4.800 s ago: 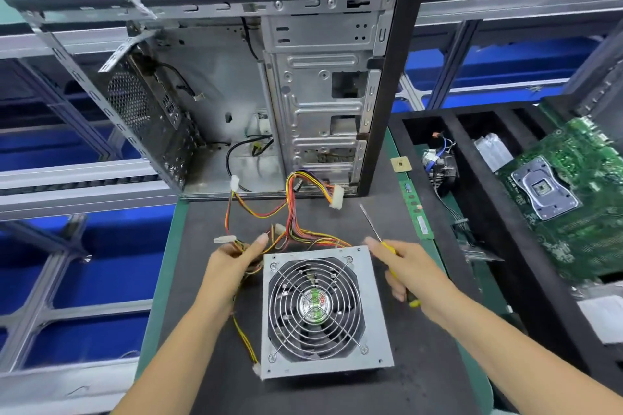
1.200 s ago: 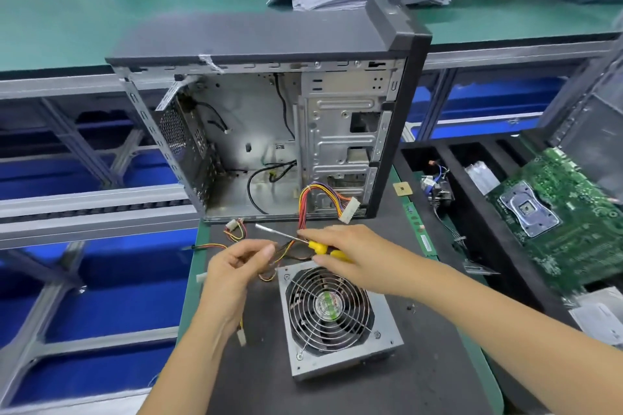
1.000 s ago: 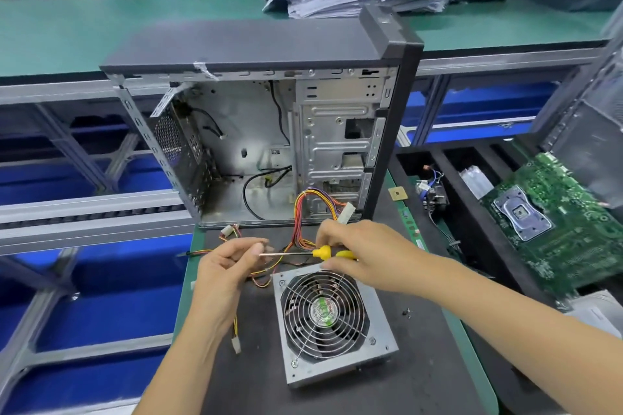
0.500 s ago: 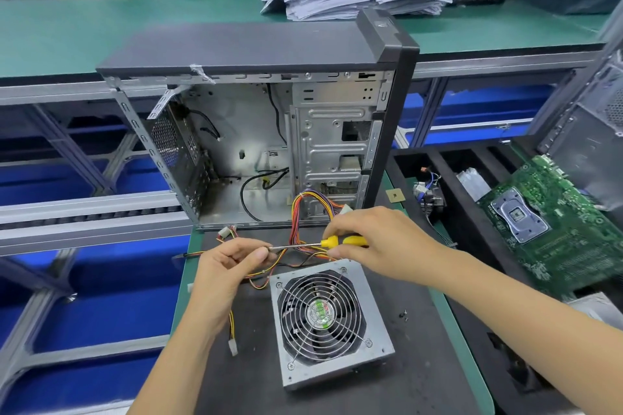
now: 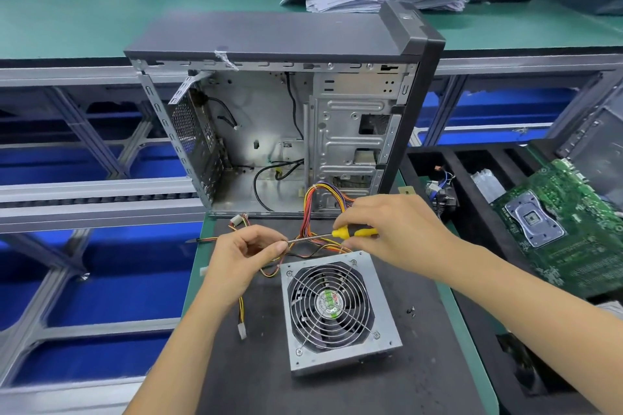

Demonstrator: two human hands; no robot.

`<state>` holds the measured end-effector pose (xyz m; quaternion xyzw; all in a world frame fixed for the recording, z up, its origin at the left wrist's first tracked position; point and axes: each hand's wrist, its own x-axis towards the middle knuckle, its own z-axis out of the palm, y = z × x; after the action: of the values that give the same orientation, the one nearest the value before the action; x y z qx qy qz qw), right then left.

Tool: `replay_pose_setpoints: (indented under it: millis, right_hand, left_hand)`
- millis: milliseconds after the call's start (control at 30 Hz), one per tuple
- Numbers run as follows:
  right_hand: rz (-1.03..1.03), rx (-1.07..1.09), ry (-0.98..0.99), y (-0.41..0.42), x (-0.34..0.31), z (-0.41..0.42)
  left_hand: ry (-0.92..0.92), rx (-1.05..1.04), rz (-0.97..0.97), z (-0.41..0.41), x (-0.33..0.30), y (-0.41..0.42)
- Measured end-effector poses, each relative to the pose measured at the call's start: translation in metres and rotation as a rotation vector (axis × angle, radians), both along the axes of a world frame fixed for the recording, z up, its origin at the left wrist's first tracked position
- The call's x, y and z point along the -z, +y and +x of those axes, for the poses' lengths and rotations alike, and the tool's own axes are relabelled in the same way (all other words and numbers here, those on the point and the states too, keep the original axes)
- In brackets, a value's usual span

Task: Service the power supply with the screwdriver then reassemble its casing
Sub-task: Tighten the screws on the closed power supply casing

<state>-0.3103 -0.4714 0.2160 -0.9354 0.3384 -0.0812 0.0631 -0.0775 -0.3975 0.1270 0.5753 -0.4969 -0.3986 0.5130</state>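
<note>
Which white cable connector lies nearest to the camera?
The white connector left of the power supply, ending a yellow-black cable; the other lies by the computer case.

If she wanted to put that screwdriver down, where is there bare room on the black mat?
Bare mat lies right of the power supply, apart from small screws, and in front of it. Behind and left, loose cables crowd it.

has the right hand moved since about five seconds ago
Yes. The right hand went from beside the power supply right edge to above its far edge, nearer the computer case, turning the screwdriver leftward.
</note>
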Motion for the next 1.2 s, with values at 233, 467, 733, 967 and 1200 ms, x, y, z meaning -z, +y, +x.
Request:
replay_pose_setpoints:
  millis: [233,467,733,967,1200]
  right_hand:
    - [0.076,-0.011,-0.033,0.000,-0.001,0.003]
    - [0.534,0.005,-0.138,-0.009,-0.003,0.010]
    - [0.882,0.073,-0.133,-0.028,-0.013,0.015]
    - [0.446,0.020,0.048,-0.040,-0.013,0.030]
    - [0.144,-0.085,0.262,-0.034,-0.006,0.057]
  left_hand:
    - [-0.042,0.028,0.005,0.003,0.007,0.001]
    - [0.234,-0.053,-0.016,0.003,0.023,0.007]
    - [0.296,-0.076,-0.048,-0.010,0.039,0.010]
    - [0.332,-0.049,0.016,0.000,0.058,0.012]
    - [0.278,-0.054,0.061,-0.011,0.077,0.016]
